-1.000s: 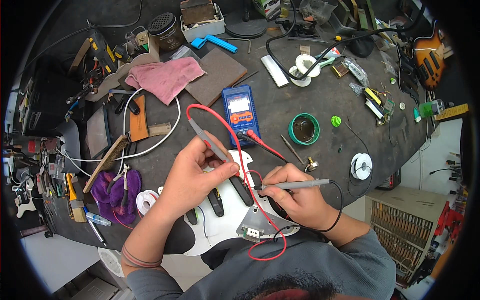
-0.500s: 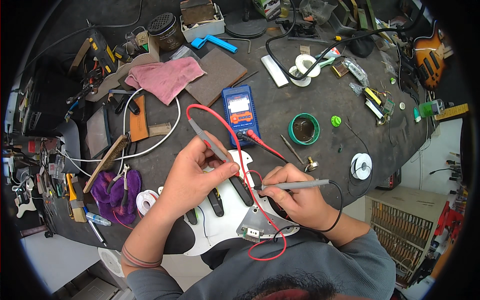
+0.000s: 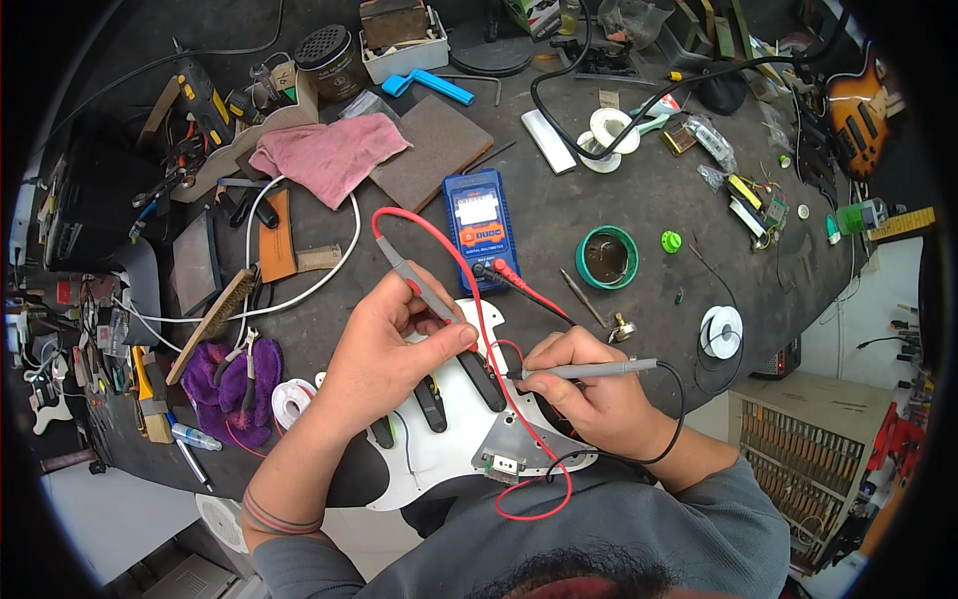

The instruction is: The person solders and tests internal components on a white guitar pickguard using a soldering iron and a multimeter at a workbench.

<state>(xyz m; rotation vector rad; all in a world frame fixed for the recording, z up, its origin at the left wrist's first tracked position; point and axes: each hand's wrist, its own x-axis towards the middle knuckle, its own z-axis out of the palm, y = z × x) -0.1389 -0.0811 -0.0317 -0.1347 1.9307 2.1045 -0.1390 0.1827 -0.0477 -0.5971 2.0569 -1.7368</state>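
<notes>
On our dark counter (image 3: pixel 609 200), a white pickguard (image 3: pixel 454 446) with black pickups (image 3: pixel 431 404) lies at the near edge, crossed by a looping red lead (image 3: pixel 519 517) and partly hidden by our left grip (image 3: pixel 394 344). Beyond it sits a blue multimeter (image 3: pixel 481 225). Our left grip pinches a grey probe (image 3: pixel 427 298); our right grip (image 3: pixel 574 384) pinches a second grey probe (image 3: pixel 611 368). Farther right are a green tub (image 3: pixel 631 267) and a small green cap (image 3: pixel 671 242).
</notes>
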